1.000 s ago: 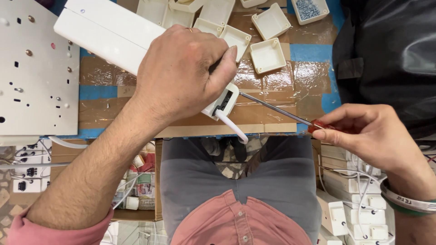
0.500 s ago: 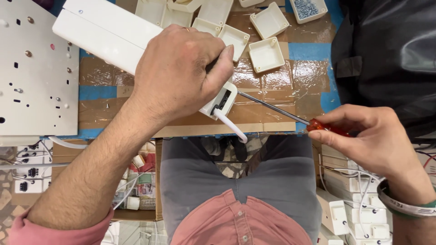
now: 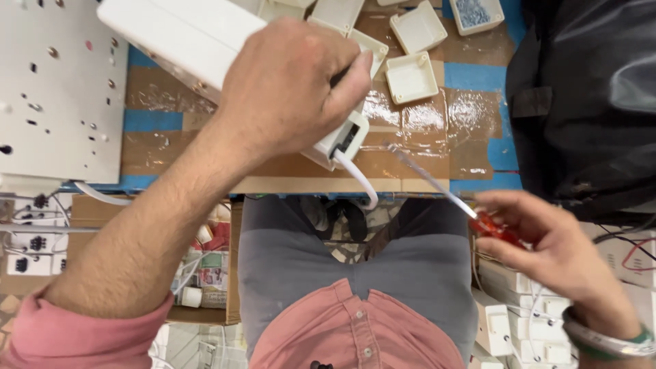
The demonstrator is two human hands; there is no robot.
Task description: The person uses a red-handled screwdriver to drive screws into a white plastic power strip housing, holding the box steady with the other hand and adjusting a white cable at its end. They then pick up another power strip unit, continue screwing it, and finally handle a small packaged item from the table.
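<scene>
Right hand: the right hand [image 3: 557, 256], lower right of the frame, has its fingers curled and pinching the red handle of a screwdriver [image 3: 444, 195].
Screwdriver: its thin metal shaft slants up and left, and the tip is just clear of the white box.
Left hand: the left hand [image 3: 290, 85], upper centre, has its fingers wrapped tight over the near end of a long white box [image 3: 174, 34].
White box: it is tilted above the taped workbench [image 3: 424, 137], with a white cord [image 3: 359, 179] hanging from its end.
Behind: small open white cases [image 3: 412, 76] lie at upper centre.
Left edge: a grey perforated panel [image 3: 58, 89].
</scene>
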